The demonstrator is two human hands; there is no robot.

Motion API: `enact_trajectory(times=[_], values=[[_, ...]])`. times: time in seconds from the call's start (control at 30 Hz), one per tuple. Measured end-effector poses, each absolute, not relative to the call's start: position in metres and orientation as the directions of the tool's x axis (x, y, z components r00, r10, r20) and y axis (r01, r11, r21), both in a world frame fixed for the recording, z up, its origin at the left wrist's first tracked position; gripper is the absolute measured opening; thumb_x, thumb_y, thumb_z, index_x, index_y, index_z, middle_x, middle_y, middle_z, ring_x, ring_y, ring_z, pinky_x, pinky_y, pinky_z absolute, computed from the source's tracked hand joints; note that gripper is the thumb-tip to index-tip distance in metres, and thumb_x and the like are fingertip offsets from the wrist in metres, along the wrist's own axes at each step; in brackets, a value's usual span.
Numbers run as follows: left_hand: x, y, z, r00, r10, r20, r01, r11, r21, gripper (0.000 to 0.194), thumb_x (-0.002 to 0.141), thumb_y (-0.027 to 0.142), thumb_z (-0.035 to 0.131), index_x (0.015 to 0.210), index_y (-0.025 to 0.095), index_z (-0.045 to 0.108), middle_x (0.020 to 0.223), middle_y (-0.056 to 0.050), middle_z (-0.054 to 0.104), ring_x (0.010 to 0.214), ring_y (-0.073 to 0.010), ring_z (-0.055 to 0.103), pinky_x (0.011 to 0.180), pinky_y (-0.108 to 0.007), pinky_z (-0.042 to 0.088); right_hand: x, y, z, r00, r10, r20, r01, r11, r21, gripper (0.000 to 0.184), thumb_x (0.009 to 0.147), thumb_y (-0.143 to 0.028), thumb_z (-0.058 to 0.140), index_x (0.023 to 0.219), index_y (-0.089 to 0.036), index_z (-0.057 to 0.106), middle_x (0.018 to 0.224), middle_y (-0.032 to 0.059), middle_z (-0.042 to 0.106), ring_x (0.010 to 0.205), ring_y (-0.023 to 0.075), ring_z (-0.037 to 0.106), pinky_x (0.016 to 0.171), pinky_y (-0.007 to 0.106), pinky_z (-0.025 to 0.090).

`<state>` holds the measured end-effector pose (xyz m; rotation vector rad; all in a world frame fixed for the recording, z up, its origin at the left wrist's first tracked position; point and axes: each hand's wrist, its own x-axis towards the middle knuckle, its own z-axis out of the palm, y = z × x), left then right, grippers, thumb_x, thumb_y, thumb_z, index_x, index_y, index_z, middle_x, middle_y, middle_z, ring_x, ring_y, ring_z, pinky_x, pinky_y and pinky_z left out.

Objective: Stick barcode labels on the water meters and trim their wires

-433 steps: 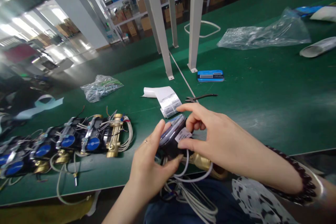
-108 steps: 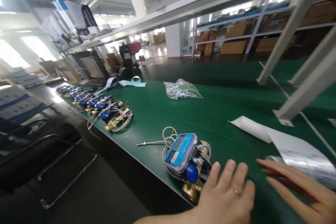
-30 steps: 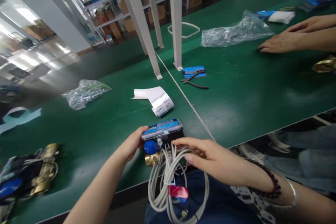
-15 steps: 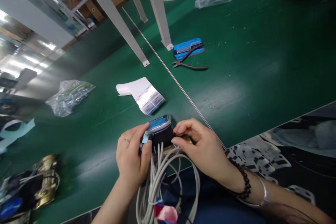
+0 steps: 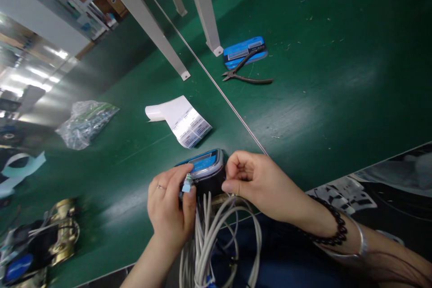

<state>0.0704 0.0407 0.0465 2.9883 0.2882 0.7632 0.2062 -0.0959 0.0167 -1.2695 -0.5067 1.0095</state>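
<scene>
The left hand (image 5: 170, 202) closes thumb and fingers on the near left corner of a boxy, blue-faced black plastic device (image 5: 212, 183), a small pale-blue tag (image 5: 186, 184) showing between them; the right hand (image 5: 256, 182) brings thumb and forefinger nearly together at its right side, though whether they pinch anything is hidden. Held at the near edge of a green bench (image 5: 310, 117), the device looks rigid and fairly heavy, its clear lid (image 5: 216, 167) likely slick, so its black side walls offer the surer hold; looped pale-grey cables (image 5: 202, 238) below should flex and drag. Beyond lie a curled white label strip (image 5: 182, 119) and dark cutting pliers (image 5: 231, 74) resting across a flat blue panel (image 5: 245, 46).
</scene>
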Motion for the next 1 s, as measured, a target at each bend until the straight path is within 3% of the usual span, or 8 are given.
enact_trajectory(times=[0.2,0.33,0.47,0.57,0.67,0.83,0.93,1.0], values=[[0.071,0.042,0.046,0.863,0.196,0.467,0.187,-0.980,0.066,0.026,0.093,0.023,0.039,0.108,0.014,0.059,0.097,-0.008,0.065,0.092,-0.0192,0.058,0.084,-0.030,0.041,0.198,-0.102,0.006,0.657,0.750,-0.079,-0.127,0.007,-0.992,0.015,0.074,-0.011,0.063,0.086,-0.020,0.059,0.074,-0.0031,0.063,0.067,0.0101,0.061,0.063,0.021,0.051],[0.070,0.044,0.044,0.865,0.180,0.469,0.172,-0.983,0.061,0.026,0.093,0.023,0.039,0.109,0.013,0.058,0.098,-0.009,0.064,0.092,-0.0190,0.057,0.085,-0.030,0.041,0.199,-0.110,-0.002,0.668,0.713,0.212,0.302,0.001,-0.953,0.012,0.086,-0.013,0.055,0.089,-0.020,0.064,0.086,0.0006,0.068,0.077,0.0119,0.064,0.074,0.025,0.053],[0.069,0.047,0.041,0.870,0.150,0.470,0.155,-0.988,0.027,0.025,0.092,0.019,0.040,0.109,0.013,0.057,0.097,-0.008,0.063,0.090,-0.0184,0.056,0.084,-0.029,0.040,0.248,-0.112,0.004,0.420,0.839,0.347,0.691,-0.047,-0.722,0.017,0.091,-0.017,0.050,0.096,-0.018,0.067,0.095,0.0058,0.068,0.090,0.0171,0.063,0.081,0.030,0.052],[0.069,0.049,0.039,0.861,0.124,0.493,0.138,-0.990,0.008,0.024,0.091,0.018,0.041,0.109,0.013,0.057,0.096,-0.008,0.063,0.089,-0.0184,0.055,0.083,-0.029,0.041,0.329,-0.095,0.011,0.359,0.864,0.353,0.895,-0.211,-0.393,0.036,0.084,-0.028,0.061,0.116,-0.012,0.061,0.116,0.0147,0.063,0.112,0.0289,0.055,0.097,0.044,0.045],[0.069,0.051,0.037,0.849,0.101,0.519,0.131,-0.991,-0.021,0.024,0.091,0.018,0.041,0.109,0.014,0.056,0.094,-0.007,0.064,0.088,-0.0181,0.056,0.081,-0.028,0.042,0.407,-0.066,0.010,0.291,0.896,0.335,0.952,-0.236,-0.195,0.082,0.069,-0.045,0.074,0.137,-0.010,0.044,0.143,0.0210,0.041,0.132,0.0401,0.034,0.107,0.055,0.030],[0.069,0.054,0.034,0.834,0.079,0.546,0.138,-0.988,-0.068,0.024,0.092,0.022,0.039,0.109,0.016,0.056,0.094,-0.006,0.066,0.085,-0.0181,0.059,0.077,-0.029,0.043,0.430,-0.048,0.002,0.326,0.878,0.352,0.944,-0.284,-0.165,0.039,0.086,-0.029,0.054,0.121,-0.012,0.058,0.121,0.0204,0.059,0.112,0.0340,0.052,0.093,0.050,0.040],[0.069,0.055,0.032,0.826,0.073,0.559,0.140,-0.987,-0.079,0.024,0.093,0.024,0.039,0.109,0.017,0.056,0.093,-0.006,0.067,0.084,-0.0186,0.060,0.075,-0.029,0.044,0.397,-0.071,0.003,0.395,0.838,0.376,0.918,-0.346,-0.194,0.032,0.090,-0.023,0.047,0.116,-0.009,0.060,0.114,0.0216,0.062,0.104,0.0317,0.056,0.086,0.045,0.043],[0.070,0.056,0.032,0.818,0.065,0.571,0.138,-0.987,-0.085,0.024,0.093,0.025,0.040,0.109,0.017,0.056,0.093,-0.006,0.068,0.083,-0.0190,0.061,0.075,-0.030,0.044,0.375,-0.094,0.005,0.454,0.820,0.349,0.888,-0.383,-0.256,0.031,0.095,-0.025,0.038,0.108,-0.011,0.062,0.100,0.0165,0.067,0.088,0.0243,0.063,0.077,0.036,0.047]])
